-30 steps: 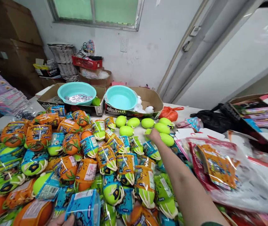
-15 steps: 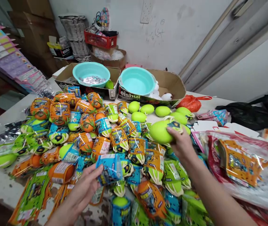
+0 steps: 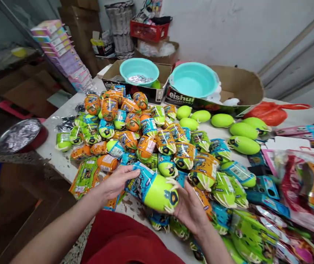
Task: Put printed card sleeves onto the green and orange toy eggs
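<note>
Close in front of me, a lime-green egg-shaped toy [image 3: 158, 194] with pale claw-like strands and a dark eye badge sits partly inside a blue printed bag [image 3: 141, 179]. My left hand [image 3: 118, 181] pinches the bag at its closed end. At the toy's strand end, my right hand [image 3: 188, 207] curls its fingers around the egg, with some fingertips hidden behind it. Around both hands lies a heap of bagged egg toys [image 3: 145, 146] in orange, blue and green wrappers. Flat green bags [image 3: 86, 176] lie in a stack left of my left hand.
Unbagged green eggs [image 3: 223, 120] lie behind the heap. Two turquoise basins [image 3: 195, 79] rest on open cartons [image 3: 236, 82] at the back. A red plastic bag [image 3: 269, 113] and clear packaging [image 3: 297, 187] are on the right. A metal bowl [image 3: 21, 135] stands beyond the table's left edge.
The green egg has come from the right to the middle and into the mouth of the blue bag. Both hands have drawn together, and the view has turned left and down.
</note>
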The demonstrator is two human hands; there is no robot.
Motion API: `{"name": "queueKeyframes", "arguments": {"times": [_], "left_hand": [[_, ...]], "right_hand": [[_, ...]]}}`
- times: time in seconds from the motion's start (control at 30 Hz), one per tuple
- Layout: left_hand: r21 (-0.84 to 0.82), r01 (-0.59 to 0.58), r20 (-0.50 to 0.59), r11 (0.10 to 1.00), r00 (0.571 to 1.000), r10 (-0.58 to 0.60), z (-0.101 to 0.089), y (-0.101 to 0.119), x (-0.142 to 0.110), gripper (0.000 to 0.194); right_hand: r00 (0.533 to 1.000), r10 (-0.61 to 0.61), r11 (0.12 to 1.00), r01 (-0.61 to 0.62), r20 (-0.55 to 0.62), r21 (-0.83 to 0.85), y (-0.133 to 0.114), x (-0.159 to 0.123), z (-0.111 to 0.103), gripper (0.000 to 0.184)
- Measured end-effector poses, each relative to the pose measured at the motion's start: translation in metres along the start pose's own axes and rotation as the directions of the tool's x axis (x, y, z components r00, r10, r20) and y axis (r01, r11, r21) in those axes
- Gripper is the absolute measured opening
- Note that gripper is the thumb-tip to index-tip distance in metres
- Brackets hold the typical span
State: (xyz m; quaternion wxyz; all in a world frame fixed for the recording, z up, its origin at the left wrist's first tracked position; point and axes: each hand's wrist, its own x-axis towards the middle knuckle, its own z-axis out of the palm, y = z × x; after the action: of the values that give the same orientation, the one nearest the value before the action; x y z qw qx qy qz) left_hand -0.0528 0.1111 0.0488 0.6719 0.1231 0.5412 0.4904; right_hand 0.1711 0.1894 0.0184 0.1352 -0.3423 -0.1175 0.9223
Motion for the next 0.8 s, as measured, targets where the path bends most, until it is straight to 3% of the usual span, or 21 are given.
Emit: {"name": "queueKeyframes", "arguments": {"times": [0.07,0.2,0.33,0.5,0.7,0.8], "left_hand": [[0.094,0.01,0.047,0.995,0.999,-0.015,-0.005,0.003,-0.004,0.031],[0.289,-0.049,0.124,0.956,0.992,0.013,-0.007,0.005,-0.004,0.033],[0.501,-0.13,0.112,0.856,0.99,0.085,-0.015,0.006,-0.004,0.03],[0.54,-0.108,0.102,0.835,0.993,0.062,-0.016,0.008,-0.004,0.033],[0.652,-0.074,0.094,0.754,0.995,0.017,0.0,0.016,-0.003,0.035],[0.753,-0.111,0.07,0.649,0.994,0.089,0.006,0.018,-0.003,0.032]], "right_hand": [[0.99,0.12,0.987,-0.112,0.069,-0.112,0.0,0.001,-0.005,0.043],[0.943,0.281,0.911,-0.204,0.178,-0.358,0.009,0.006,-0.003,0.054],[0.976,0.159,0.936,-0.101,0.148,-0.339,0.023,0.006,0.009,0.065],[0.99,0.068,0.965,-0.033,0.126,-0.261,0.041,0.005,0.02,0.065],[0.985,0.018,0.886,0.062,0.169,-0.46,0.049,0.011,0.026,0.093],[0.983,-0.05,0.832,0.14,0.179,-0.537,0.051,0.014,0.027,0.096]]}}
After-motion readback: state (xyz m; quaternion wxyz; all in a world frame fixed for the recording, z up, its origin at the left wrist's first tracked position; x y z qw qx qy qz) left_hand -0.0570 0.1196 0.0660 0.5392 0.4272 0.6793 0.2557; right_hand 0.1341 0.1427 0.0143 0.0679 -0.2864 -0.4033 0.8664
